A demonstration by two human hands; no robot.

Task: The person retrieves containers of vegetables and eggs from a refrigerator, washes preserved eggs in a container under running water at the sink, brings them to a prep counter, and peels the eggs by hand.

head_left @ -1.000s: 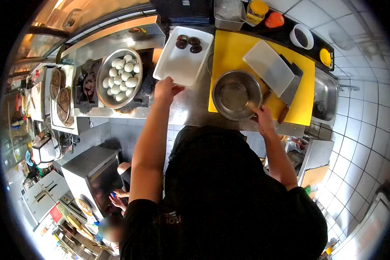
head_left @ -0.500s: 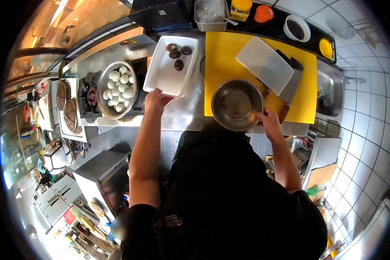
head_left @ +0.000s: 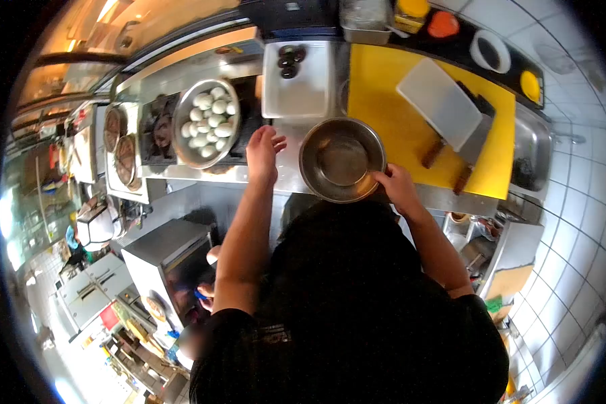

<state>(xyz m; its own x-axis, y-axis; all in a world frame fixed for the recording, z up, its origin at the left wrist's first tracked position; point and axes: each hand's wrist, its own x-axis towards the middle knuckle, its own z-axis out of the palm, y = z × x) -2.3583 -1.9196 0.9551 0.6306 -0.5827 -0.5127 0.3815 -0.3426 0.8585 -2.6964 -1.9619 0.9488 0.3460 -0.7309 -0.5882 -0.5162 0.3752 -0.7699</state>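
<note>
Right hand (head_left: pixel 396 184): your fingers are grasping the rim of a stainless-steel bowl (head_left: pixel 343 165), which is overlapping the left edge of the yellow cutting board (head_left: pixel 390 145). Left hand (head_left: pixel 263 152): you are hovering, fingers released, loosely curling, beside the near end of the white tray (head_left: pixel 297 98); dark egg-like pieces (head_left: pixel 287 61) are lying inside.

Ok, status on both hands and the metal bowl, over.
Right hand gripping metal bowl at rim. Left hand open, holding nothing. White tray beyond left hand; bowl looks unobstructed.
</note>
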